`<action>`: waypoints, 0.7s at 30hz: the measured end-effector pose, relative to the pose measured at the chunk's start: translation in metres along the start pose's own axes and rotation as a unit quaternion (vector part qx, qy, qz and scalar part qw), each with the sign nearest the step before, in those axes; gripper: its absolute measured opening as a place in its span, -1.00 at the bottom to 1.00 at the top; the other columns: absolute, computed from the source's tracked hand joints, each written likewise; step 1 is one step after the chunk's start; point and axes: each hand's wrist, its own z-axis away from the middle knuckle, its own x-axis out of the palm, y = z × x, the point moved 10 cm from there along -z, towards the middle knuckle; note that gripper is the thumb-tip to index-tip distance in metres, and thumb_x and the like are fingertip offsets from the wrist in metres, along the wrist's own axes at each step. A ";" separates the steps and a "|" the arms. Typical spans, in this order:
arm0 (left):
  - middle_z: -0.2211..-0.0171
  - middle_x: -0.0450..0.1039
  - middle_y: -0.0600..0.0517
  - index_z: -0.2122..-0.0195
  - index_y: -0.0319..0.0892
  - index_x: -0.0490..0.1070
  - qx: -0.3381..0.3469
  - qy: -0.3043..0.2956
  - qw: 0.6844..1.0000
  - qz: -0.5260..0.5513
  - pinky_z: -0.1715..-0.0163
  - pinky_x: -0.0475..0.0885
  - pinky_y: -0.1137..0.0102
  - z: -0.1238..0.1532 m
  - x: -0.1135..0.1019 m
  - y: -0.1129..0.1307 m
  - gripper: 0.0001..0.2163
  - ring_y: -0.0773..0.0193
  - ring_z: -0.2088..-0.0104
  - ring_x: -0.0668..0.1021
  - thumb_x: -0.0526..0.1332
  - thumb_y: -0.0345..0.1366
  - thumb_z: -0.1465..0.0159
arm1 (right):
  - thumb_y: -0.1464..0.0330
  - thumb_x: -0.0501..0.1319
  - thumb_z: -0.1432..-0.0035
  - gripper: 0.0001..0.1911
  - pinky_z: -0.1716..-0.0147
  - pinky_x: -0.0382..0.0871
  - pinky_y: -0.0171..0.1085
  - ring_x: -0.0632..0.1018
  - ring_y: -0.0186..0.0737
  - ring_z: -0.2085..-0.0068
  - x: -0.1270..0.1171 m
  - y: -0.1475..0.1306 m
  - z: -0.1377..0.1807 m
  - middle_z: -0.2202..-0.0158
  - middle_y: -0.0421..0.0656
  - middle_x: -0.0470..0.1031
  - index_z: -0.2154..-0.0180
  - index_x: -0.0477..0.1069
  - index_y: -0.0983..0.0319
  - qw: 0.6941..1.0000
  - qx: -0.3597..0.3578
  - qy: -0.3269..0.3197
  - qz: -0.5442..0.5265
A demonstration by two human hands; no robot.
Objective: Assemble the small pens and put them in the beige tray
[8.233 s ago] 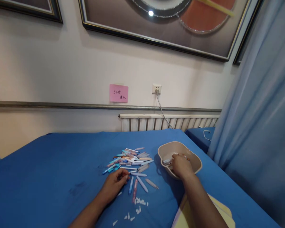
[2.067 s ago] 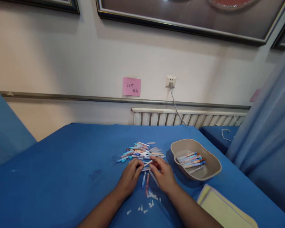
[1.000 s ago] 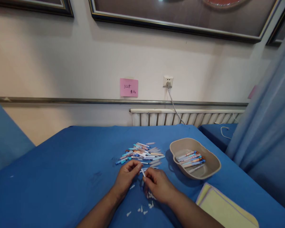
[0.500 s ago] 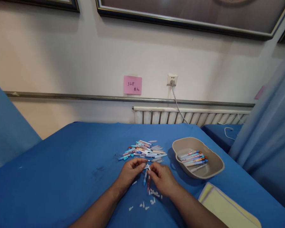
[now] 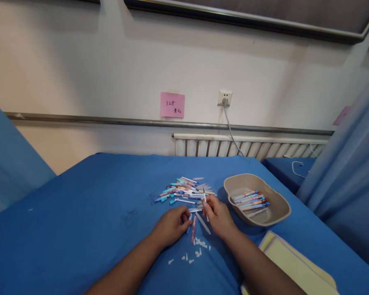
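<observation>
A heap of small coloured pens and pen parts (image 5: 184,191) lies on the blue cloth of the table (image 5: 89,205). My right hand (image 5: 219,217) is closed in a pinch on a thin white pen refill (image 5: 205,200) that points up and away. My left hand (image 5: 171,225) rests on the cloth just left of it, fingers curled over a pen piece by the loose barrels (image 5: 193,223). Small white caps (image 5: 192,255) are scattered in front of my hands. A beige plastic tray (image 5: 273,217) to the right holds several pens (image 5: 252,200).
A yellow folded cloth (image 5: 298,268) lies at the near right edge. A blue curtain (image 5: 350,164) hangs on the right, with a second blue surface and a cable (image 5: 295,168) beyond the tray. A radiator (image 5: 249,145), wall socket and pink note (image 5: 172,105) are behind.
My right hand has lifted the white refill and swung it up toward the heap. My left hand has sunk onto the cloth. The camera has tilted down a little.
</observation>
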 end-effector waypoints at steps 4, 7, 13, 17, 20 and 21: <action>0.38 0.44 0.06 0.30 -0.14 0.38 0.000 0.003 0.999 -0.048 0.41 0.26 0.45 0.000 -0.002 0.004 -0.86 0.25 0.37 0.44 0.19 -0.26 -0.11 | 0.26 -0.01 -0.22 -0.82 0.50 0.19 -0.38 0.46 -0.28 0.51 0.001 0.001 -0.001 0.54 -0.24 0.47 0.31 0.30 0.19 1.000 -0.005 -0.006 0.009; 0.32 0.43 0.03 0.25 -0.14 0.38 0.042 0.016 0.997 -0.059 0.32 0.29 0.41 0.002 -0.005 0.020 -0.85 0.23 0.32 0.43 0.15 -0.27 -0.15 | 0.27 0.00 -0.22 -0.82 0.51 0.19 -0.38 0.45 -0.28 0.52 -0.002 0.004 -0.003 0.54 -0.24 0.46 0.31 0.30 0.18 1.000 -0.007 -0.004 0.007; 0.00 0.35 0.00 -0.03 -0.04 0.27 0.182 -0.036 0.980 -0.074 -0.02 0.19 0.25 0.015 0.014 0.066 -0.58 0.13 -0.01 0.32 0.16 -0.43 -0.12 | 0.27 0.00 -0.21 -0.83 0.47 0.23 -0.37 0.49 -0.26 0.48 -0.001 0.008 -0.005 0.53 -0.23 0.48 0.30 0.30 0.18 1.000 -0.009 -0.003 0.001; 0.14 0.41 0.00 0.02 -0.05 0.32 0.184 -0.066 0.970 -0.144 0.05 0.22 0.24 0.016 0.025 0.067 -0.59 0.12 0.10 0.35 0.10 -0.52 -0.10 | 0.26 0.01 -0.21 -0.82 0.47 0.23 -0.37 0.49 -0.26 0.48 0.002 0.007 -0.005 0.53 -0.23 0.48 0.29 0.31 0.18 1.000 -0.012 -0.008 0.003; 0.19 0.40 0.00 0.14 -0.08 0.39 0.181 -0.060 0.966 -0.173 0.12 0.22 0.28 0.014 0.021 0.064 -0.69 0.16 0.16 0.36 0.08 -0.53 -0.13 | 0.26 0.02 -0.21 -0.83 0.49 0.22 -0.37 0.48 -0.28 0.49 0.003 0.006 -0.004 0.53 -0.24 0.48 0.30 0.32 0.18 1.000 -0.012 -0.013 0.001; 0.20 0.39 0.01 0.19 -0.09 0.40 0.180 -0.058 0.966 -0.174 0.14 0.22 0.30 0.013 0.019 0.063 -0.74 0.16 0.17 0.36 0.08 -0.51 -0.15 | 0.26 0.02 -0.21 -0.83 0.50 0.21 -0.38 0.47 -0.29 0.50 0.003 0.005 -0.004 0.53 -0.24 0.48 0.30 0.32 0.18 1.000 -0.012 -0.015 -0.001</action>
